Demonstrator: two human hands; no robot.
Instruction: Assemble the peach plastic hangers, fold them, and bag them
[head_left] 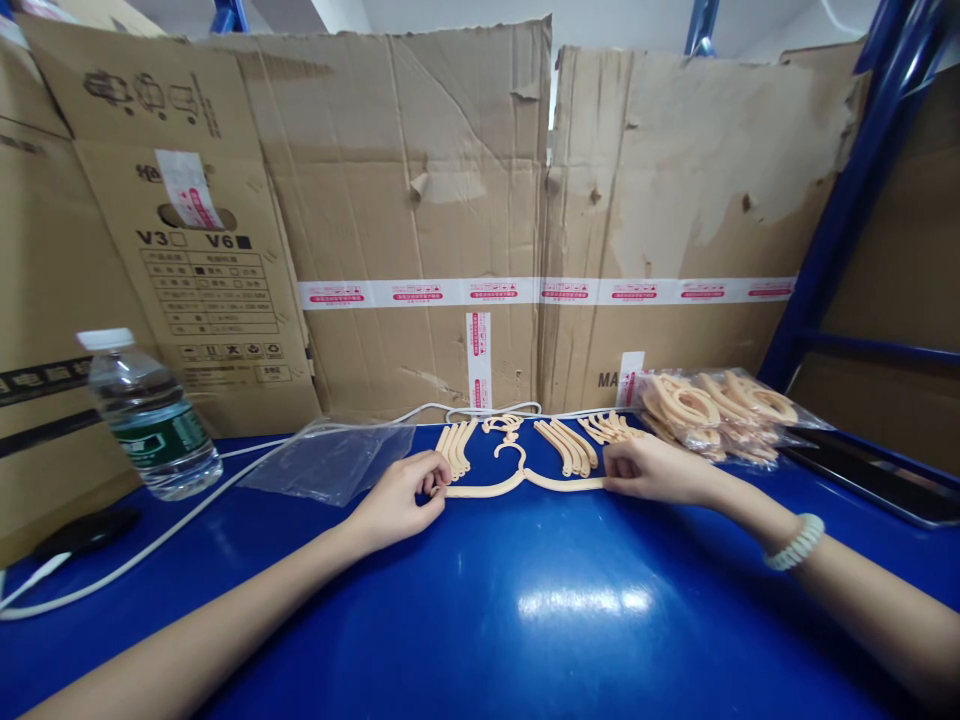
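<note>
A beige clothes hanger [523,478] with a hook at its middle spans the space between my hands on the blue table. My left hand [405,497] is closed on the hanger's left end, thumb and fingers pinched together. At the opposite end, my right hand [651,468] grips the tip with curled fingers. Just behind the hanger lie several loose curved hanger arms, one group [456,447] on the left and another [566,446] on the right. Small hook pieces [504,427] sit between these groups, and more thin beige pieces [606,427] lie behind my right hand.
Clear plastic bags of beige parts [716,412] lie at the back right, near a dark flat device [877,475]. A flat plastic bag [337,462], a water bottle [154,420] and a white cable [176,530] are at left. Cardboard panels [420,220] stand behind.
</note>
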